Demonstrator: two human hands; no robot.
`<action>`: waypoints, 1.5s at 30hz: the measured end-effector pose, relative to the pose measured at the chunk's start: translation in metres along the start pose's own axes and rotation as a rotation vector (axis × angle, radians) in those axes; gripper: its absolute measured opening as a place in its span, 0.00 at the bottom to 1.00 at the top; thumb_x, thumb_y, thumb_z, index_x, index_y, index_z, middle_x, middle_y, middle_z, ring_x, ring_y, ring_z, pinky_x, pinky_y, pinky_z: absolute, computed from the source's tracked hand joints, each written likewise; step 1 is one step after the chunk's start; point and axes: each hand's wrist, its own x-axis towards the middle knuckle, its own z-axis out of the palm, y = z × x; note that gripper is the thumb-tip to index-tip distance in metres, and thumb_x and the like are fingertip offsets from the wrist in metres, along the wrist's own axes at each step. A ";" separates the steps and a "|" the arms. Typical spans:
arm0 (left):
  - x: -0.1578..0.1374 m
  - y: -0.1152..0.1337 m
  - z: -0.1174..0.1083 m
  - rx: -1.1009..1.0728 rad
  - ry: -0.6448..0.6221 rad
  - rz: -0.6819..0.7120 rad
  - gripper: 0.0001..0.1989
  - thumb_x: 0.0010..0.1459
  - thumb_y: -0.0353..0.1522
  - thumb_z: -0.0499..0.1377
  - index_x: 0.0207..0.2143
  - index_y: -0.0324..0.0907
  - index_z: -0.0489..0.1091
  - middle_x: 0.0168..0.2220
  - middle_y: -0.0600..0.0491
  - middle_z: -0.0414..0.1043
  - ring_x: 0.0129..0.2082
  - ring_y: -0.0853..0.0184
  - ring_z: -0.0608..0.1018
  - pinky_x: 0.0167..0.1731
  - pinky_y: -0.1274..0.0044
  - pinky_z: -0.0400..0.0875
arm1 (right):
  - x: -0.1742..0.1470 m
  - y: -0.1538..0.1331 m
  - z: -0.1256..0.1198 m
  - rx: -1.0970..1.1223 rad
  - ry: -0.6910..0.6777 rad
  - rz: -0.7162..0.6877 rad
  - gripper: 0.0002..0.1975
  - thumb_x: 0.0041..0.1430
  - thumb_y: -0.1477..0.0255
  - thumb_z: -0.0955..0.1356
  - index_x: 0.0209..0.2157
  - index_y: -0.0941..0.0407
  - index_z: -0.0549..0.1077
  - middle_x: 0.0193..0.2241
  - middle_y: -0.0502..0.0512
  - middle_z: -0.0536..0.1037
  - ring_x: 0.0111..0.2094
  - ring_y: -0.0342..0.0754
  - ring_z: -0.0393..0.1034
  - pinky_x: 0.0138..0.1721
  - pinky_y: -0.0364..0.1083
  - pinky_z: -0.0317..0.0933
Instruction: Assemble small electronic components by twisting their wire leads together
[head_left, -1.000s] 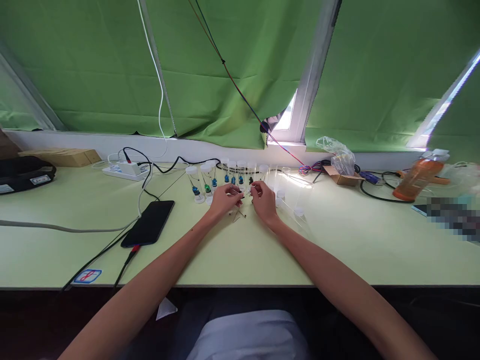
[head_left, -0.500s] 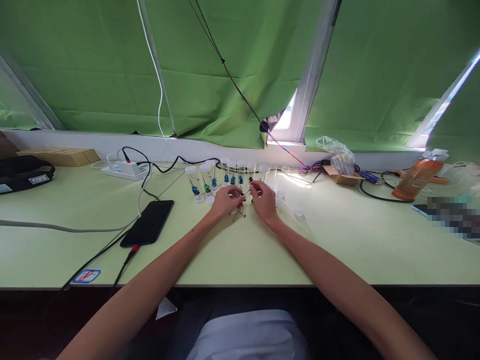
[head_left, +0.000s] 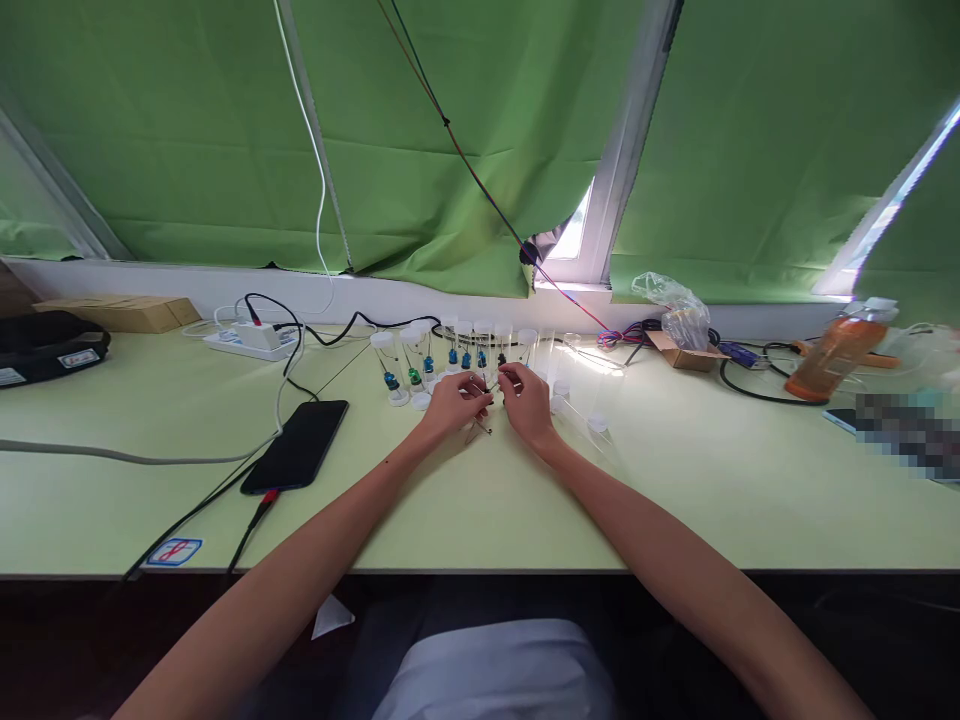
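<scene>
My left hand [head_left: 456,402] and my right hand [head_left: 528,402] face each other just above the middle of the table, fingertips pinched close together. Small dark parts with thin wire-like legs show at the fingertips; their kind is too small to make out. Below the left fingers a thin-legged piece [head_left: 478,430] lies on the table. Behind the hands stands a row of clear tubes with white caps, among them a tube with a blue part [head_left: 391,380] and one with a green part [head_left: 414,375]. Beside my right hand lies a clear tube with a white cap [head_left: 597,424].
A black phone [head_left: 295,446] with a cable lies left, near a white power strip [head_left: 255,342]. Back right stand a small cardboard box [head_left: 684,352] with a plastic bag and an orange bottle [head_left: 836,352]. A black case [head_left: 49,345] sits far left. Green curtain hangs behind.
Both hands stay nearly in place. The left fingers have shifted very slightly right; the pinched small parts remain between the fingertips.
</scene>
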 end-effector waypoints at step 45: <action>-0.002 -0.001 0.000 0.046 -0.043 0.006 0.09 0.46 0.36 0.63 0.28 0.42 0.68 0.23 0.55 0.74 0.19 0.67 0.76 0.23 0.75 0.70 | 0.000 0.002 0.000 -0.036 -0.038 -0.005 0.07 0.58 0.72 0.62 0.35 0.55 0.72 0.33 0.55 0.79 0.32 0.48 0.72 0.36 0.48 0.66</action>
